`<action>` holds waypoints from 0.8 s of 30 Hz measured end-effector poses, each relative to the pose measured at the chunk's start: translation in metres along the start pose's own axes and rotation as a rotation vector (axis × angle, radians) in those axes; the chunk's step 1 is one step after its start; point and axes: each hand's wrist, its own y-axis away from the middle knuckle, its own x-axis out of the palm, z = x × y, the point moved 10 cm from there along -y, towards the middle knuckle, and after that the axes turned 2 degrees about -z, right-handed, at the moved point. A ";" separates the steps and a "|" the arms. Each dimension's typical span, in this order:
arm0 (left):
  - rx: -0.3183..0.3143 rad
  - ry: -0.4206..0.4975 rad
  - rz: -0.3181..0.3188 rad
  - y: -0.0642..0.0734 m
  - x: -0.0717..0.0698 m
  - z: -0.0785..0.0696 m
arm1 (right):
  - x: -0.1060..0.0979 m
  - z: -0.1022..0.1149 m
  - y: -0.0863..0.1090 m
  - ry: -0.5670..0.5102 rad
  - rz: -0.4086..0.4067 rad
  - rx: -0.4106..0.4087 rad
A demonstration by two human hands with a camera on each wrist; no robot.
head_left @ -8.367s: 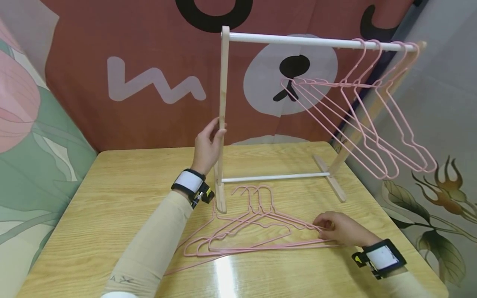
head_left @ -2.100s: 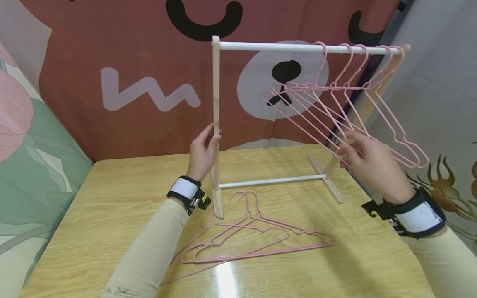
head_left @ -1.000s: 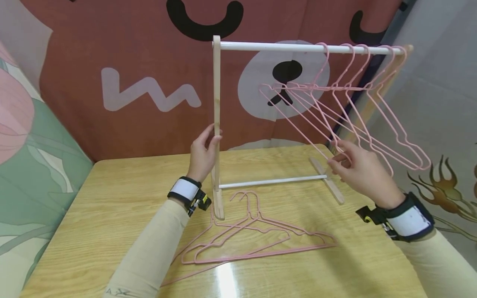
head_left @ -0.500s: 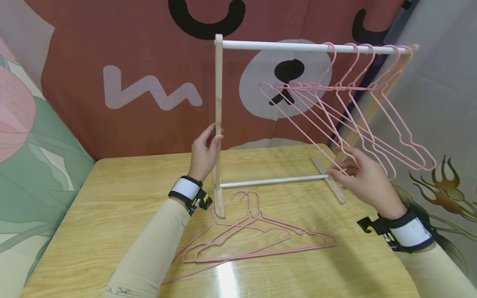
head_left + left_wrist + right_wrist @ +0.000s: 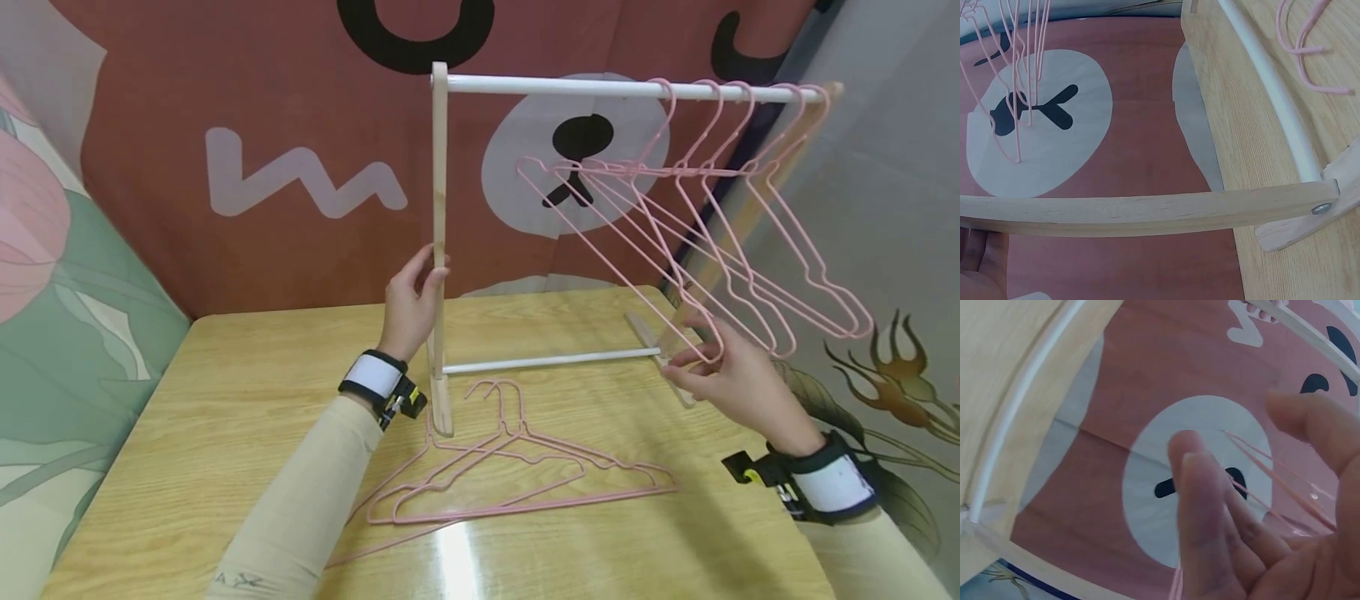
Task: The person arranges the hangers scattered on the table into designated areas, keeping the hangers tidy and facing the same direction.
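Observation:
My left hand (image 5: pixel 408 312) grips the left wooden upright of a clothes rack (image 5: pixel 440 167); in the left wrist view only a bit of that hand (image 5: pixel 982 262) shows behind the post. Several pink wire hangers hang from the rack's white top rod (image 5: pixel 555 86). At the lower near corner of the leftmost hanger (image 5: pixel 674 98) is my right hand (image 5: pixel 738 379). In the right wrist view its thumb and fingers (image 5: pixel 1204 506) stand spread apart, with the hanger's wire passing behind them. Three more pink hangers (image 5: pixel 536 506) lie overlapping on the table, one partly behind my left forearm.
A white lower bar (image 5: pixel 551 362) joins the rack's wooden feet (image 5: pixel 442 408) on the wooden table (image 5: pixel 225 400). Behind stands a red backdrop (image 5: pixel 300 258) with a cartoon print. A grey floral cloth (image 5: pixel 892 250) hangs at the right.
Since the oldest frame, one hanger has gone from the table to the rod. Over the last second my right hand slid down to its corner and loosened its fingers; the left hand kept its grip.

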 end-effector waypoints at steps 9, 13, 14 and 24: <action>-0.010 -0.011 0.005 -0.003 0.001 0.000 | 0.016 -0.031 0.009 0.044 0.104 0.063; -0.014 -0.015 0.004 -0.003 0.001 -0.001 | 0.030 -0.043 0.013 0.027 0.157 0.009; -0.015 -0.014 0.005 -0.003 0.001 -0.001 | 0.034 -0.045 0.014 0.028 0.165 -0.022; -0.018 -0.017 0.001 0.000 0.001 0.000 | 0.093 -0.062 0.035 -0.007 0.403 -0.213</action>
